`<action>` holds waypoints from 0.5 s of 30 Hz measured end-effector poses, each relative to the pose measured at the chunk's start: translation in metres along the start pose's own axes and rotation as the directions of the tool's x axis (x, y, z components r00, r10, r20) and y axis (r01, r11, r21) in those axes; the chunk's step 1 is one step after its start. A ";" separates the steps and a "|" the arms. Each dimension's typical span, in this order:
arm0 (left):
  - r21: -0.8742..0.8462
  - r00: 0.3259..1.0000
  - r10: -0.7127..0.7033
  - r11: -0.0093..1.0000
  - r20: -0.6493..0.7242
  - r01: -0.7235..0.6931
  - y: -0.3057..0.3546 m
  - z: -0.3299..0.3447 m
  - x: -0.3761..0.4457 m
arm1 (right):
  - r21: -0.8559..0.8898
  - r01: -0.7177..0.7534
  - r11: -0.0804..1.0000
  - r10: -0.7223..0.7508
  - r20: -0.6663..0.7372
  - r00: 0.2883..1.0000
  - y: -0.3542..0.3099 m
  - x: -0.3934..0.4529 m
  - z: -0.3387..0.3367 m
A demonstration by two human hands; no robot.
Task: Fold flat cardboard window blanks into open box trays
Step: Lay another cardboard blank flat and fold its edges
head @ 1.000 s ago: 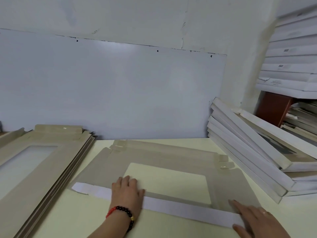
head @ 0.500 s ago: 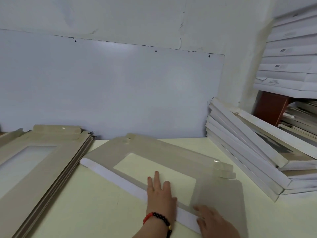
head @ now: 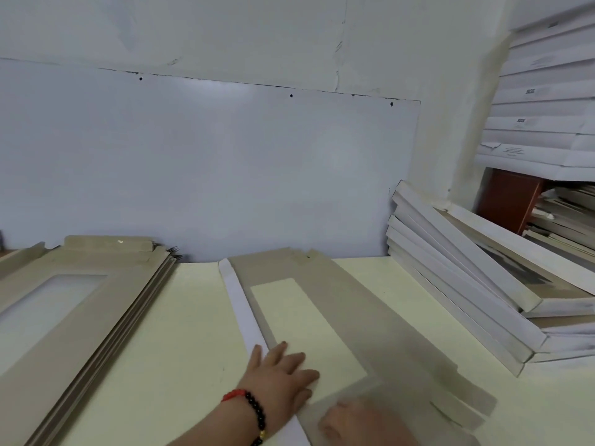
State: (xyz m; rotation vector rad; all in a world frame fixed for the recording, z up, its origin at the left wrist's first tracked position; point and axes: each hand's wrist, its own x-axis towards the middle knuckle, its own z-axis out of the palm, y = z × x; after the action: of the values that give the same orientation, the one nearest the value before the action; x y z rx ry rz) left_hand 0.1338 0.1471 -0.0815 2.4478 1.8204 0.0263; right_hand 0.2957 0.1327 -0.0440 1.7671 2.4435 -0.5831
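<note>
On pale table [head: 161,349], cardboard blank [head: 370,317] lies flat, angled, white flap [head: 244,317] folded along left edge. Left hand [head: 280,378] spread flat, pressing window corner. Right hand [head: 360,423] blurred, pose unclear, possibly under film. Light, stiff, creases easily; take hold at edge flaps.

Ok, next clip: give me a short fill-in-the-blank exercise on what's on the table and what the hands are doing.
1. The left hand, with a beaded bracelet at its wrist, lies flat on the cardboard blank, over its ____ opening.
2. Along the blank's left edge a long ____ flap is folded over.
3. The stack of flat blanks lies to the ____ of that blank.
4. The folded white boxes are piled at the table's ____ side.

Missing words: window; white; left; right
</note>
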 end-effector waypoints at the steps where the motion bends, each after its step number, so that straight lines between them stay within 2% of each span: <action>1: 0.003 1.000 -0.013 1.000 0.028 0.013 -0.009 -0.003 -0.004 | -0.078 0.022 0.997 -0.020 0.025 0.999 0.012 -0.004 -0.009; 2: 0.006 0.998 -0.019 1.000 0.054 0.018 -0.018 -0.006 -0.008 | -0.262 0.040 0.964 -0.085 -0.160 0.983 0.025 -0.002 -0.019; 3: 0.009 0.997 -0.016 1.000 0.074 0.016 -0.027 -0.008 -0.011 | -0.370 0.129 0.920 -0.213 -0.196 0.957 0.045 0.002 -0.029; 4: 0.012 0.996 -0.006 1.000 0.090 0.005 -0.035 -0.010 -0.014 | -0.443 0.134 0.887 -0.263 -0.244 0.934 0.081 -0.001 -0.050; 5: 0.013 0.994 0.010 1.000 0.104 -0.012 -0.042 -0.013 -0.017 | -0.562 0.033 0.827 -0.233 -0.288 0.929 0.099 0.004 -0.064; 6: 0.009 0.993 0.030 0.999 0.118 -0.031 -0.048 -0.014 -0.018 | -0.595 -0.028 0.803 -0.232 -0.356 0.905 0.109 0.012 -0.071; 8: -0.003 0.987 0.067 0.998 0.143 -0.068 -0.054 -0.017 -0.019 | -0.634 0.040 0.773 -0.315 -0.328 0.891 0.125 0.019 -0.080; 11: -0.036 0.983 0.100 0.995 0.156 -0.095 -0.055 -0.017 -0.018 | -0.775 0.157 0.612 -0.490 -0.216 0.845 0.143 0.024 -0.085; 12: -0.038 0.982 0.103 0.994 0.159 -0.098 -0.055 -0.017 -0.018 | -0.806 0.171 0.567 -0.507 -0.177 0.844 0.143 0.025 -0.087; 15: 0.042 0.984 0.060 0.997 0.170 -0.068 -0.057 -0.021 -0.013 | -0.779 0.336 0.529 -0.550 -0.013 0.835 0.130 0.027 -0.075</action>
State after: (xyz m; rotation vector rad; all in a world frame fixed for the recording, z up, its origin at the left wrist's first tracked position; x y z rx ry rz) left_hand 0.0738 0.1520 -0.0650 2.4556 1.6911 -0.2157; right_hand 0.4197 0.2176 -0.0164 0.8889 2.6877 0.6715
